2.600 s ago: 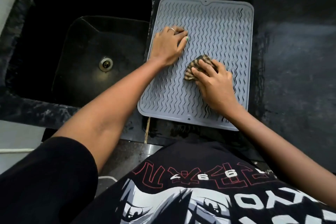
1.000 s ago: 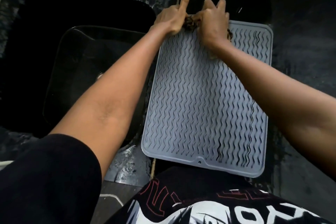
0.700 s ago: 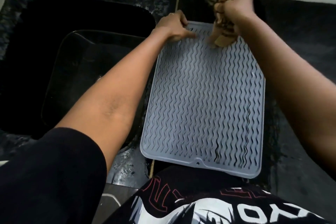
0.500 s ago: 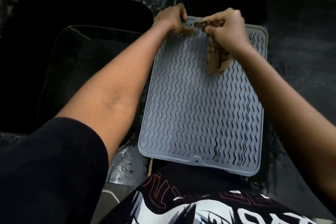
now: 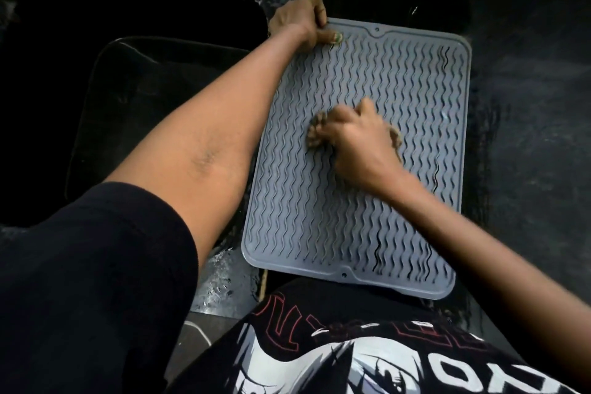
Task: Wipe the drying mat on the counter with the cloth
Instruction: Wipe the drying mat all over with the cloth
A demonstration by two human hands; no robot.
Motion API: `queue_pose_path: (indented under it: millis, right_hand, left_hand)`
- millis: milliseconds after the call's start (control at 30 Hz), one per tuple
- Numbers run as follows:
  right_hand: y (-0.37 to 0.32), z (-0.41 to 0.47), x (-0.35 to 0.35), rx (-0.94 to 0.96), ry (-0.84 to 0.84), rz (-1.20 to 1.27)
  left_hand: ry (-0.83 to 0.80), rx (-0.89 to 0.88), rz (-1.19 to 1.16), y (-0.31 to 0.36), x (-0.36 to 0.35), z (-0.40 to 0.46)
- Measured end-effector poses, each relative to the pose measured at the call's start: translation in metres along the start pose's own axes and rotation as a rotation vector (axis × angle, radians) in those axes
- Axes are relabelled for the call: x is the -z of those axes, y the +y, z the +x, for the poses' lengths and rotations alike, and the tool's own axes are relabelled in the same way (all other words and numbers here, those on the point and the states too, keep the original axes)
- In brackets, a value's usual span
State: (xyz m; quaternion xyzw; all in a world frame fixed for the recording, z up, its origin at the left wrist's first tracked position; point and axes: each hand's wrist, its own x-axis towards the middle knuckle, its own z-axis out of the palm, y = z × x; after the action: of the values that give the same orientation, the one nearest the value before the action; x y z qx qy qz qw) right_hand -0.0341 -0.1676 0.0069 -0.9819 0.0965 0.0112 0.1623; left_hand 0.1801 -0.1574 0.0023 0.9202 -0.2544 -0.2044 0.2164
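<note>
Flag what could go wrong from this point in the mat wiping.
The drying mat overhangs the near counter edge, and only the left hand pins its far left corner, so a hard stroke may shift it. The cloth is bunched under the right hand, so corners and ridges may get missed.

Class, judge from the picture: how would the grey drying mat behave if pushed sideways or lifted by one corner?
The drying mat probably slides when rubbed, since the left hand grips its far corner. Thin and ridged like silicone, it would likely droop when lifted. It looks light, unlikely to break.
</note>
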Motion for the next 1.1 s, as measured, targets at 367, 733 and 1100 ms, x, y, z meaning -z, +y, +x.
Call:
queue_pose_path:
  millis: [367,733,1100]
  right_hand:
    - [0.021,0.079,0.018,-0.18,0.158,0.109]
    - [-0.016,-0.02,-0.008,0.066,-0.043,0.062]
    - [0.006,0.033,0.045,-0.006,-0.023,0.47]
  left_hand:
    - [0.011,-0.02,0.003,0.0,0.002,-0.006]
    - [-0.02,-0.028,-0.002,-0.001,0.002,0.0]
    - [-0.059,-0.22,0.09,0.003,0.017,-0.017]
